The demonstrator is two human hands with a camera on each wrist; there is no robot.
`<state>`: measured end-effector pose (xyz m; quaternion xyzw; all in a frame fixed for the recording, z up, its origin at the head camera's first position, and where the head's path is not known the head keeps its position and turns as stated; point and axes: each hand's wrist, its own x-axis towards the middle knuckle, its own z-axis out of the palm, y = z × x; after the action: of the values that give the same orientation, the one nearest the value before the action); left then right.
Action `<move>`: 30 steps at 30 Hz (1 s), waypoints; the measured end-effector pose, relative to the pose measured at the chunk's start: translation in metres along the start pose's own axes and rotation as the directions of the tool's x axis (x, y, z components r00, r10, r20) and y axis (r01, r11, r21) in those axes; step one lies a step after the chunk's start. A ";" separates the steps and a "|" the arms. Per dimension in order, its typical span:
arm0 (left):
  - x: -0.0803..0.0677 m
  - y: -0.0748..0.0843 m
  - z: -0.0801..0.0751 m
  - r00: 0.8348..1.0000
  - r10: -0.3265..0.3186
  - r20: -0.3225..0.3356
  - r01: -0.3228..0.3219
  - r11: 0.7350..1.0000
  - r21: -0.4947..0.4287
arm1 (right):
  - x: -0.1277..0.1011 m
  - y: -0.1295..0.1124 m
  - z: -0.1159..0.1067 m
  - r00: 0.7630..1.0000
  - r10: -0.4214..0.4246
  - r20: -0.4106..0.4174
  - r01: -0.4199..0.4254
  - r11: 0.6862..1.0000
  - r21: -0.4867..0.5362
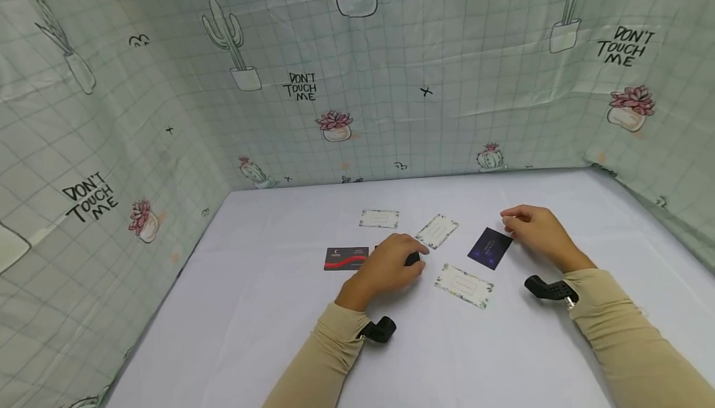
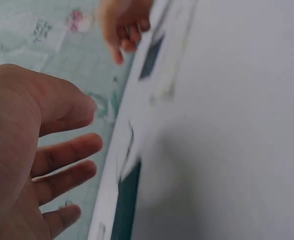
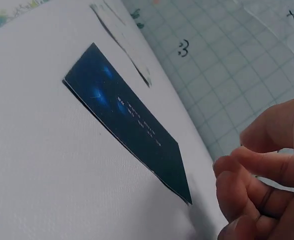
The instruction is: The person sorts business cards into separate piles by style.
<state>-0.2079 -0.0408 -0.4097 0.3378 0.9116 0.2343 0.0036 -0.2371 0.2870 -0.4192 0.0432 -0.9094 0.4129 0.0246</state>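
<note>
Several business cards lie on a white table (image 1: 279, 333). My left hand (image 1: 416, 256) hovers palm-down over a dark card (image 1: 412, 259), mostly hidden beneath it. In the left wrist view that hand (image 2: 62, 150) has relaxed, spread fingers above the dark card (image 2: 126, 200) and holds nothing. My right hand (image 1: 511, 222) sits just past the upper right corner of a dark blue card (image 1: 490, 248). In the right wrist view its loosely curled fingers (image 3: 237, 175) stay beside the blue card (image 3: 132, 120), which lies flat.
A black and red card (image 1: 346, 258) lies left of my left hand. Three white floral-edged cards (image 1: 379, 218) (image 1: 437, 231) (image 1: 464, 285) are spread around the middle. Cactus-print cloth walls (image 1: 167, 116) close the table at the back and both sides.
</note>
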 end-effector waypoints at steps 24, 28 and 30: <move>0.065 0.063 0.043 0.968 -0.217 -0.125 0.239 0.950 0.202 | 0.001 0.021 -0.006 0.991 0.043 0.128 -0.031 0.995 -0.098; 0.069 0.070 0.047 0.957 -0.255 -0.141 0.283 0.931 0.232 | 0.001 0.019 -0.003 0.992 0.005 0.126 0.016 0.987 -0.159; 0.070 0.074 0.049 0.953 -0.260 -0.159 0.293 0.922 0.251 | -0.001 0.018 -0.003 0.992 -0.005 0.125 0.028 0.984 -0.177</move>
<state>-0.2089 0.0725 -0.4110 0.1878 0.9721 0.1245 -0.0658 -0.2380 0.3011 -0.4302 0.0740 -0.9421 0.3262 -0.0247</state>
